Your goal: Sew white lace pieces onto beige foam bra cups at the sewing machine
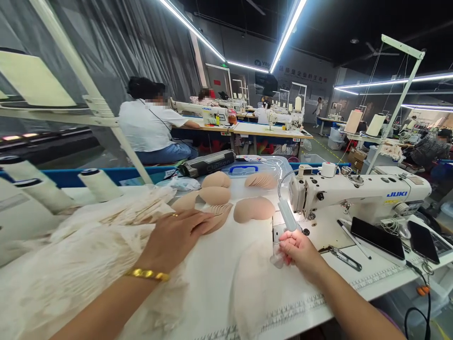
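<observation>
My left hand (182,232) lies palm down with its fingers over the edge of a fanned stack of beige pads (220,221); whether it grips one is unclear. More beige pads (254,209) lie in piles beyond and to the right. At the front of the sewing machine (357,193), my right hand (295,248) is closed on sheer fabric (252,288) that hangs down toward the table's front edge. A translucent guard (288,215) stands just above my right fingers, near the lit needle area, which is partly hidden.
Crumpled sheer fabric (88,264) covers the left side. Thread cones (101,185) stand behind it. Right of the machine bed lie snips (345,259), a pen and phones (377,238). A clear plastic box (279,165) sits at the back. A person in white (152,125) sits beyond.
</observation>
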